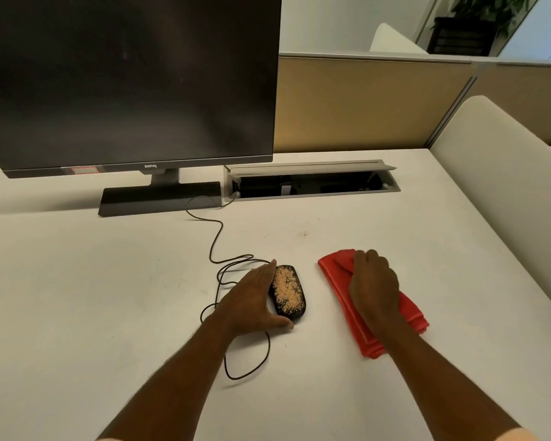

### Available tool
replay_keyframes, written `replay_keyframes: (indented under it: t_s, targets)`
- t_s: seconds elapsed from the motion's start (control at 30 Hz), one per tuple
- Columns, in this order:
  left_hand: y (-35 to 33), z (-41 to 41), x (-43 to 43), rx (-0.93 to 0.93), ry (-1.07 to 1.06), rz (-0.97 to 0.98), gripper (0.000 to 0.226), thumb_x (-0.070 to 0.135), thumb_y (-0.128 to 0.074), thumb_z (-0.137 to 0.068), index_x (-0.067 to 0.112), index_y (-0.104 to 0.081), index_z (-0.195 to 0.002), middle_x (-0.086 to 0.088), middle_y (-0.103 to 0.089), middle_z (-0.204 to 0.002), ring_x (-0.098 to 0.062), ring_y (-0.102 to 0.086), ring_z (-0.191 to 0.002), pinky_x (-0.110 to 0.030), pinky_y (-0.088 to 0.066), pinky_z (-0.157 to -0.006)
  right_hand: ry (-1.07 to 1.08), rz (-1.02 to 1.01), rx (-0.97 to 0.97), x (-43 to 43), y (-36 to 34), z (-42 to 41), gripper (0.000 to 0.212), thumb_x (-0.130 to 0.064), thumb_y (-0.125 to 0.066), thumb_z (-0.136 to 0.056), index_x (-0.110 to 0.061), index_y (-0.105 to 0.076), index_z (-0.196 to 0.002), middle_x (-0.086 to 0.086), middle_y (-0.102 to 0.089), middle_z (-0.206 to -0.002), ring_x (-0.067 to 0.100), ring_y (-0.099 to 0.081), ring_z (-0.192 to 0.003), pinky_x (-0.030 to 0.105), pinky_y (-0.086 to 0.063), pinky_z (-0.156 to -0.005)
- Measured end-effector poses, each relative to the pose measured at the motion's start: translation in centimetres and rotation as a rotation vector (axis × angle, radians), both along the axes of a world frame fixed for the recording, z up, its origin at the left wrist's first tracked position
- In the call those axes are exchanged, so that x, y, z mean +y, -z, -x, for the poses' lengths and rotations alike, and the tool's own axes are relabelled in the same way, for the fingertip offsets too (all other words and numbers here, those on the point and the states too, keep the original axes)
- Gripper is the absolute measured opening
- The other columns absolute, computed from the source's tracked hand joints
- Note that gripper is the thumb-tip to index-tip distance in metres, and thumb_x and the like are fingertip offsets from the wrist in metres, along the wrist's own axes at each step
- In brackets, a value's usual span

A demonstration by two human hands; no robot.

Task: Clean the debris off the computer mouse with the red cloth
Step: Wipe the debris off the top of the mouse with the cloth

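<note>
The left hand (252,300) lies flat and released on the white desk top (109,297), fingers straight along the left flank of the black oval computer mouse (287,290), thumb curling round its near end; it touches but does not clasp. The mouse's upper face is thickly coated with pale tan, sawdust-like debris (286,286). To the right of this hand, well apart from the mouse, the right hand (374,286) rests palm down on the folded red cloth (341,281), fingers bent over its far end; whether they pinch the fabric cannot be told. The cloth lies as a long diagonal strip on the desk. Behind and beneath the left wrist, the thin dark mouse cable (215,237) loops over the desk and runs away to the recessed grey cable tray (312,181), whose lid stands open on a dark interior; its contents are indistinct. Beyond the left hand stands a black flat-screen monitor (128,81), unlit, on a rectangular base. A few tan crumbs (305,233) lie beyond the mouse. A beige partition panel (372,103) closes the far edge.
</note>
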State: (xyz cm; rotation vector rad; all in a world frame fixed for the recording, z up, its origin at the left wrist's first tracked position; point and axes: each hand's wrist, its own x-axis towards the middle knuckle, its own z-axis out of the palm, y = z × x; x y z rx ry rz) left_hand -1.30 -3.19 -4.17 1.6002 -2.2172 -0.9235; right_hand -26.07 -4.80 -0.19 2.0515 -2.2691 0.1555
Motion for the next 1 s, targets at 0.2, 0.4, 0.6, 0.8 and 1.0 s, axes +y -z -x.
replay_keyframes:
  t_s: [0.2,0.4,0.6,0.8,1.0]
  targets:
    - [0.0,0.1,0.0,-0.003,-0.001,-0.006,0.132,0.072,-0.076,-0.057,0.021,-0.002,-0.155,0.001,-0.014,-0.162,-0.013,-0.013,-0.147,-0.022,-0.012,-0.114,-0.098,0.037,0.116,2.5,1.9,-2.4,0.029,0.009,-0.061,-0.069,0.001,-0.061,-0.096,0.021,-0.057,-0.087,0.034,-0.052,-0.066,0.039,-0.044,-0.054]
    - [0.1,0.0,0.0,-0.006,0.001,-0.008,0.133,0.072,-0.075,-0.056,0.021,-0.002,-0.154,0.001,-0.015,-0.162,-0.014,-0.013,-0.147,-0.024,-0.013,-0.115,-0.095,-0.127,0.006,2.5,2.1,-3.7,0.05,-0.009,-0.063,-0.076,0.009,-0.054,-0.122,0.03,-0.053,-0.125,0.043,-0.056,-0.103,0.045,-0.047,-0.089]
    - [0.3,0.1,-0.1,-0.01,0.003,-0.014,0.135,0.077,-0.072,-0.054,0.021,-0.002,-0.154,0.0,-0.015,-0.162,-0.014,-0.013,-0.147,-0.024,-0.013,-0.115,-0.088,-0.15,-0.185,0.5,0.6,-1.6,0.034,-0.02,-0.059,-0.089,-0.008,-0.06,-0.12,0.013,-0.056,-0.124,0.031,-0.052,-0.107,0.038,-0.046,-0.084]
    - [0.6,0.4,0.0,0.005,-0.021,0.008,0.136,0.081,-0.069,-0.051,0.018,-0.006,-0.154,0.0,-0.019,-0.16,-0.014,-0.016,-0.146,-0.021,-0.011,-0.112,-0.149,-0.283,-0.185,0.0,1.7,-0.6,0.069,-0.049,-0.064,-0.084,-0.018,-0.038,-0.139,0.008,-0.039,-0.146,0.035,-0.047,-0.12,0.044,-0.046,-0.092]
    - [0.9,0.5,0.0,0.003,-0.033,0.016,0.134,0.082,-0.068,-0.052,0.02,-0.006,-0.154,0.0,-0.02,-0.16,-0.015,-0.017,-0.146,-0.026,-0.015,-0.115,-0.242,-0.27,-0.116,-0.6,1.9,0.3,0.064,-0.012,-0.055,-0.087,-0.023,-0.035,-0.146,0.004,-0.042,-0.146,0.031,-0.053,-0.111,0.039,-0.05,-0.078]
